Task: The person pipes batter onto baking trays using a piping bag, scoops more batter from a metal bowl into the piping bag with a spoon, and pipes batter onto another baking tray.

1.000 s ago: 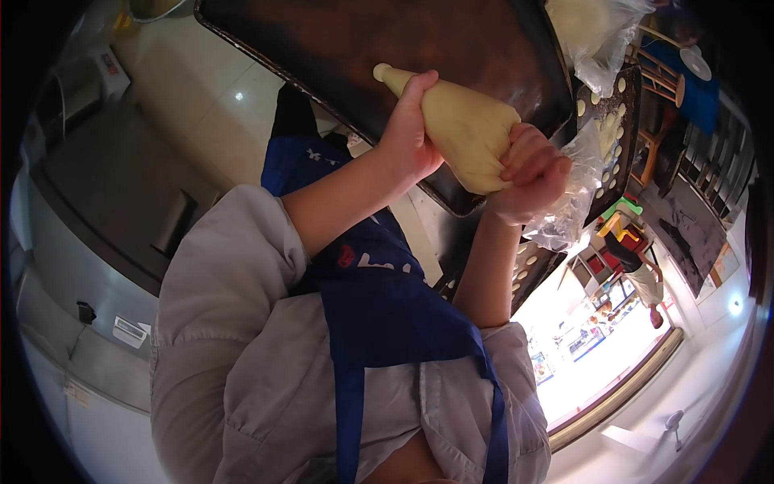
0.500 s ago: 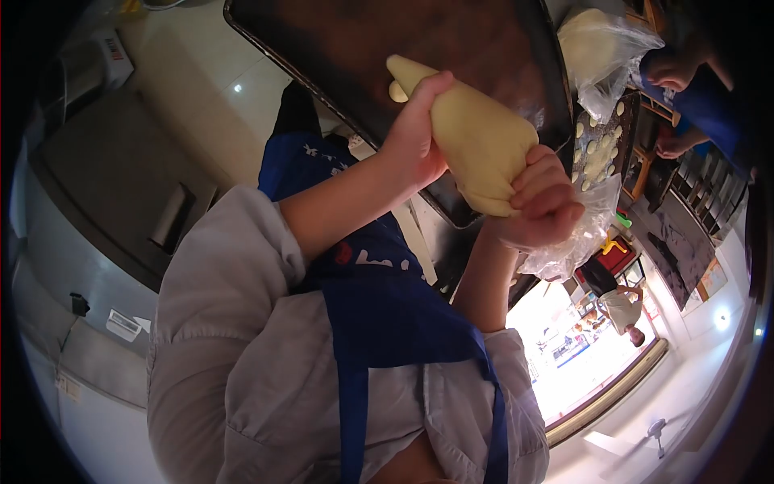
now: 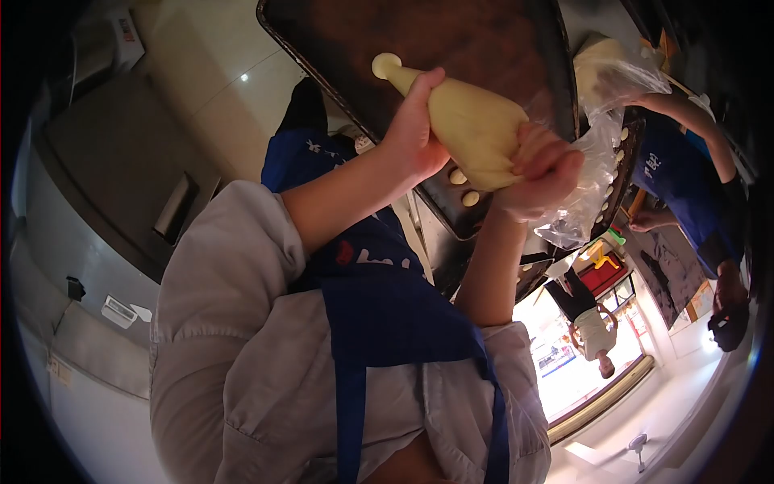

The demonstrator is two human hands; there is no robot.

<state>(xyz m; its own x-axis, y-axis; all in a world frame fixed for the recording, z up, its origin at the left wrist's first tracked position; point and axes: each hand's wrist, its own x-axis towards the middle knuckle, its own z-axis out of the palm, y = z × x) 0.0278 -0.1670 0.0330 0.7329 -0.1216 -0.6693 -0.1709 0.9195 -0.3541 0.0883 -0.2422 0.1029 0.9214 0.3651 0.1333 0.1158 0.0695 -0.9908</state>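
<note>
A piping bag (image 3: 476, 121) full of pale yellow batter lies across both my hands above a dark baking tray (image 3: 339, 89). My left hand (image 3: 415, 129) is closed round it near the narrow end, thumb on top. My right hand (image 3: 542, 173) grips the gathered wide end, and loose clear plastic (image 3: 582, 194) trails from that fist. At the bag's tip sits a pale round blob of batter (image 3: 387, 66) on the tray. Two more small batter mounds (image 3: 463, 187) show near the tray's closer edge, below the bag. Part of the tray is hidden behind the bag and hands.
Beyond the tray's right edge lies a clear plastic bag with pale contents (image 3: 609, 73). Another tray (image 3: 617, 177) with several mounds stands there. A co-worker in a blue apron (image 3: 673, 173) is at the right, and another person (image 3: 592, 331) stands farther off.
The bag's tip has moved slightly left, and a round batter blob now shows at it. Two mounds below the bag have come into view. The co-worker at the right is more fully in view.
</note>
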